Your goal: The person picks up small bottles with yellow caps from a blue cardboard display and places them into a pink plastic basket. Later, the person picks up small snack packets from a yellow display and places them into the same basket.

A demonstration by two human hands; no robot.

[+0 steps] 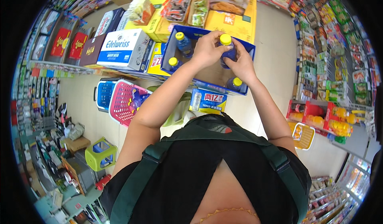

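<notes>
Both of my hands are around one blue bottle with a yellow cap [226, 40], held upright over a blue cardboard tray [206, 86]. My left hand [207, 49] grips its left side near the neck. On its other side, my right hand [241, 61] has its fingers and thumb against the body. Inside the tray stand other yellow-capped bottles: one at the back left [184, 44], another at the front left [174, 63] and one in the front right corner [235, 83]. My hands and forearms cover part of the tray floor.
Left of the tray sits an Edelweiss beer carton [122, 49]. Yellow boxes [230, 26] are stacked behind. A pink basket [121, 104] with blue bottles stands on the floor beside a blue basket [104, 94]. A green stool [101, 154] is at lower left; snack shelves [332, 53] line the right.
</notes>
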